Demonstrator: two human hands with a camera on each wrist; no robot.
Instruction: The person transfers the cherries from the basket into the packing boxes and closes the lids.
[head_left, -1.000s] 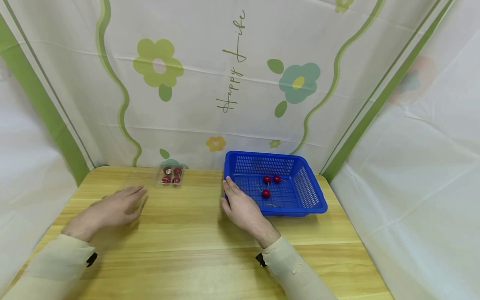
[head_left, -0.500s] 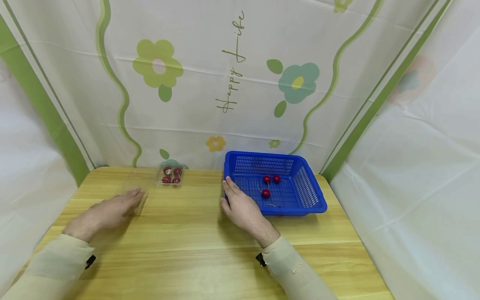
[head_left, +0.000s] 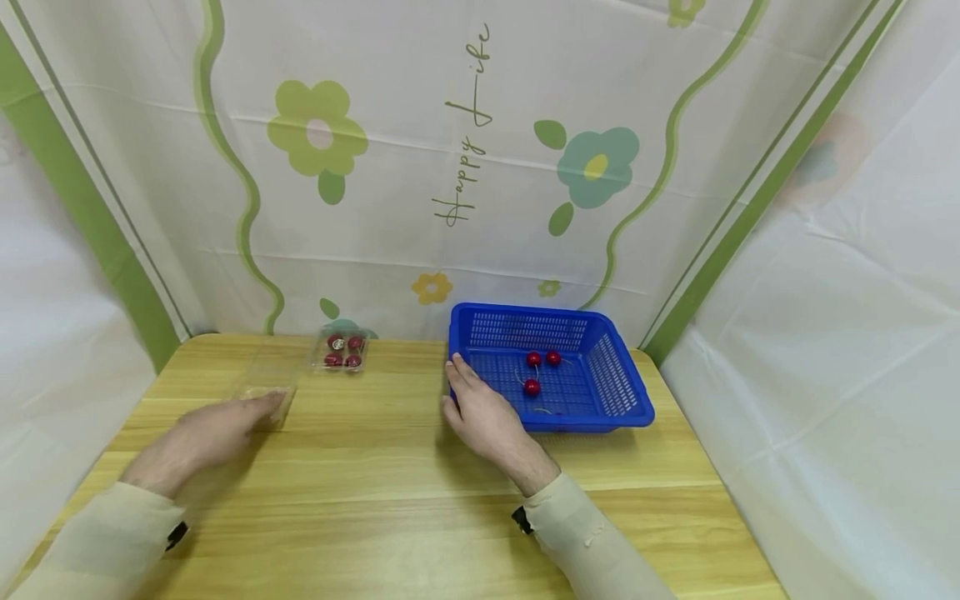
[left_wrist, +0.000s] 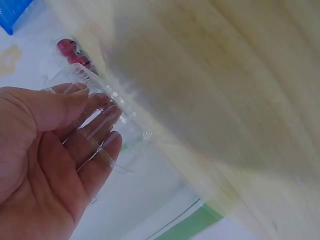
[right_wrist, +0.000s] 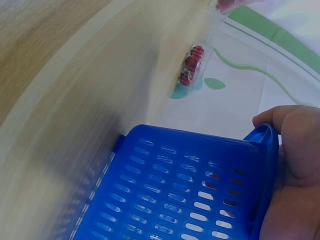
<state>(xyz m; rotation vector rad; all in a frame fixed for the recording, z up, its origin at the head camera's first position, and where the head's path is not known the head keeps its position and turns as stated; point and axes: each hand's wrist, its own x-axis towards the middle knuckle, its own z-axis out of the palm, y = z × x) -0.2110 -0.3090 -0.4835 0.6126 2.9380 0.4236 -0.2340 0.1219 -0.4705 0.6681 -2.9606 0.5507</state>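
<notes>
My left hand [head_left: 213, 437] pinches the edge of a clear plastic clamshell box [left_wrist: 132, 117], thumb on one side and fingers behind; no fruit shows inside it. In the head view this box is faint against the wood. Just right of it, a second clear clamshell [head_left: 362, 333] stands with several red cherries [head_left: 333, 360] inside. My right hand [head_left: 487, 417] grips the left rim of a blue plastic basket [head_left: 615, 387], as the right wrist view also shows. Three red cherries [head_left: 532, 387] with stems lie in the basket, and a further stem [head_left: 543, 410] shows by its near wall.
The wooden table [head_left: 360, 508] has its back edge against a white curtain [head_left: 405, 150] printed with flowers. More curtain panels hang at the left and right. The basket stands at the back right of the table.
My left hand has shifted slightly toward me and lowered, its fingers closing on the near edge of the clear box. My right hand, the basket and the cherries stay put.
</notes>
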